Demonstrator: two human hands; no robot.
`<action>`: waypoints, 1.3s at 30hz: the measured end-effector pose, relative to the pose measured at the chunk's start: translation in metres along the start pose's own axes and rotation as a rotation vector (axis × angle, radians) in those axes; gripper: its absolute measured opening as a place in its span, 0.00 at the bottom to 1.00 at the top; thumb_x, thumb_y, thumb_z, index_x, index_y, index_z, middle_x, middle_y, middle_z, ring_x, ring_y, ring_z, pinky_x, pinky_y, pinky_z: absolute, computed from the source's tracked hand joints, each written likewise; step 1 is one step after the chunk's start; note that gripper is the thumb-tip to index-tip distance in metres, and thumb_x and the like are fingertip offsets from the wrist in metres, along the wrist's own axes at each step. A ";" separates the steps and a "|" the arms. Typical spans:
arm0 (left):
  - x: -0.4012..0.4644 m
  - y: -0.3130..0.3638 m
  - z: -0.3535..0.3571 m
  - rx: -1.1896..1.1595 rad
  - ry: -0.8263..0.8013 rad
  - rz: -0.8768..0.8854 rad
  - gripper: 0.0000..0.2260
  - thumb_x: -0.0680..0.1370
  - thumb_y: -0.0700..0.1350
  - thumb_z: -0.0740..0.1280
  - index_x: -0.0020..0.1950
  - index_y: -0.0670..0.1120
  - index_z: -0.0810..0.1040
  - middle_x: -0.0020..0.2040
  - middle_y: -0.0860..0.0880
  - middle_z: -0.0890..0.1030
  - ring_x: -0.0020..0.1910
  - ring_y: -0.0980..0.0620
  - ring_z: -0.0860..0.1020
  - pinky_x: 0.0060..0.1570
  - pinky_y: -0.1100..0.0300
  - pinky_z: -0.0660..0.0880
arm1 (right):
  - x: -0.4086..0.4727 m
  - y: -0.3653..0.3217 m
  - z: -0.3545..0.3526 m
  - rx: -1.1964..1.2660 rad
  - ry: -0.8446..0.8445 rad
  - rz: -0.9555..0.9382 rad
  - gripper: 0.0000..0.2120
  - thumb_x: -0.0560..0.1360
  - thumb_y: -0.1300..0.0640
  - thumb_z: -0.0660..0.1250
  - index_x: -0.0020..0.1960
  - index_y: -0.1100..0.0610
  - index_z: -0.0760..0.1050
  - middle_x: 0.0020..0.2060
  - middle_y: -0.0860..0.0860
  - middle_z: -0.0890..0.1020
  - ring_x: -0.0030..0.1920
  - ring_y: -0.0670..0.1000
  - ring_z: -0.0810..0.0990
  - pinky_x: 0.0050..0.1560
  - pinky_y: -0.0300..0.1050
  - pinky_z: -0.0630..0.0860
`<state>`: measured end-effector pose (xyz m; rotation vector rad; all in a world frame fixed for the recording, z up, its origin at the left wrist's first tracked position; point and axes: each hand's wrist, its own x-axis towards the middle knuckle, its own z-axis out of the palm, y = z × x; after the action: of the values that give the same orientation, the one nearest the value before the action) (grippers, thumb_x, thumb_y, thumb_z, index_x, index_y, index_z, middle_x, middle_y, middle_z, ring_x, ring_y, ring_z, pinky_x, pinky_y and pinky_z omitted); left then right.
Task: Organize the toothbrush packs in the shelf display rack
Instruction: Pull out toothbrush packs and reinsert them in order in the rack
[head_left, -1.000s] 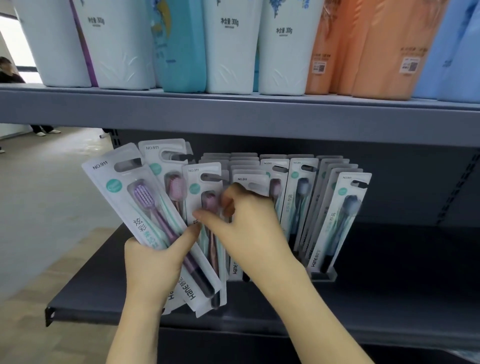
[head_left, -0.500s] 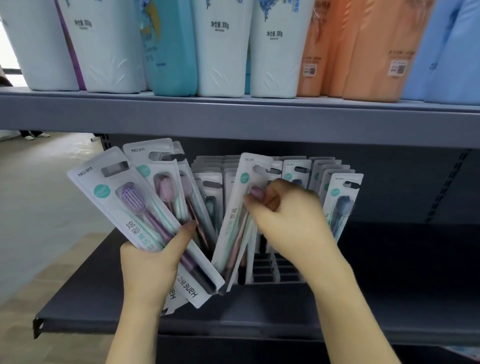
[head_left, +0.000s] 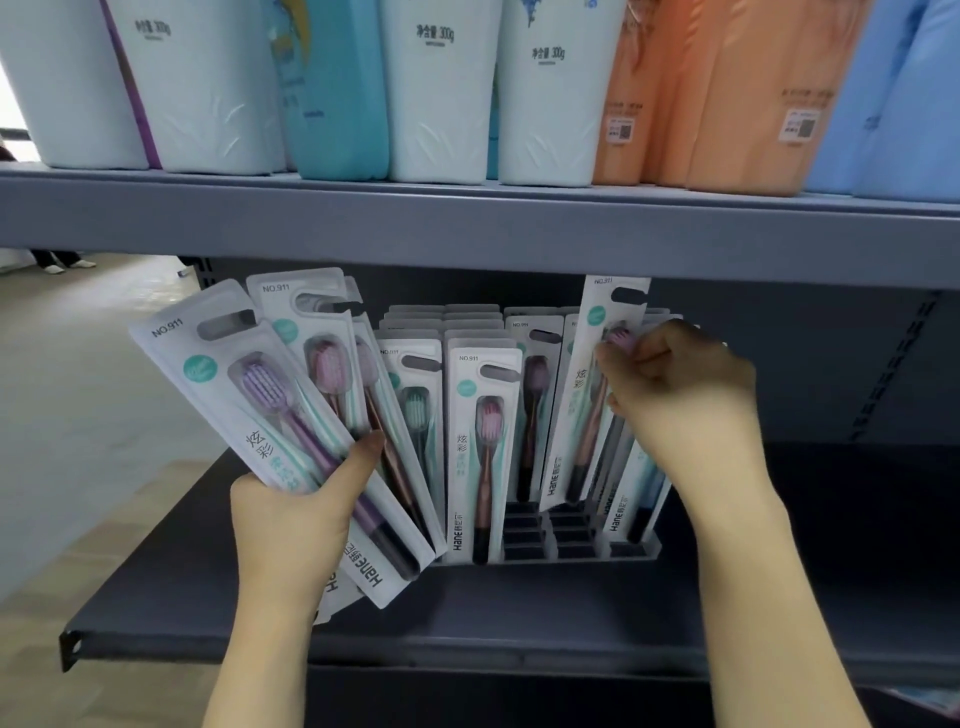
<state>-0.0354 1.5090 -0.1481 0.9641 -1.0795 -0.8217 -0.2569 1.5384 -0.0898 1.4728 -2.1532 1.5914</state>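
My left hand (head_left: 296, 525) grips a fan of toothbrush packs (head_left: 270, 410) at the lower left; the front one shows a purple brush. My right hand (head_left: 680, 395) pinches a single pack with a pink brush (head_left: 587, 389), held upright over the right side of the slotted display rack (head_left: 576, 551). Several packs stand in the rack's rows (head_left: 483, 447); the front slots in the middle right stand open. My right hand hides the packs at the rack's far right.
The rack sits on a dark grey lower shelf (head_left: 467, 613). The upper shelf's edge (head_left: 467, 228) hangs just above the lifted pack's top. White, teal, orange and blue refill pouches (head_left: 441, 88) line the upper shelf. Open floor lies to the left.
My right hand has carried the pink-brush pack from the left fan to the right and higher, over the rack's right side. The left hand keeps its fan almost still.
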 end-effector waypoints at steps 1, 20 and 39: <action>0.000 0.000 0.000 0.000 0.003 0.004 0.10 0.69 0.37 0.75 0.35 0.50 0.78 0.27 0.63 0.80 0.28 0.68 0.76 0.29 0.75 0.72 | 0.000 0.001 0.002 0.008 0.013 -0.001 0.13 0.75 0.50 0.65 0.39 0.60 0.75 0.30 0.49 0.81 0.33 0.47 0.81 0.36 0.27 0.69; 0.000 0.006 -0.003 0.003 -0.021 0.014 0.09 0.69 0.37 0.75 0.36 0.50 0.80 0.31 0.62 0.82 0.31 0.67 0.79 0.31 0.73 0.75 | -0.009 0.020 0.050 0.086 0.035 -0.126 0.11 0.76 0.57 0.66 0.37 0.62 0.74 0.26 0.43 0.74 0.28 0.38 0.73 0.34 0.22 0.67; -0.001 0.005 -0.006 0.006 -0.027 0.018 0.10 0.69 0.37 0.75 0.37 0.51 0.79 0.30 0.64 0.81 0.31 0.68 0.79 0.31 0.74 0.74 | -0.005 0.024 0.055 0.075 0.027 -0.100 0.12 0.75 0.56 0.67 0.34 0.59 0.72 0.26 0.52 0.77 0.27 0.48 0.73 0.34 0.27 0.67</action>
<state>-0.0293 1.5131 -0.1453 0.9495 -1.1133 -0.8190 -0.2474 1.4985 -0.1346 1.5451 -1.9923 1.6645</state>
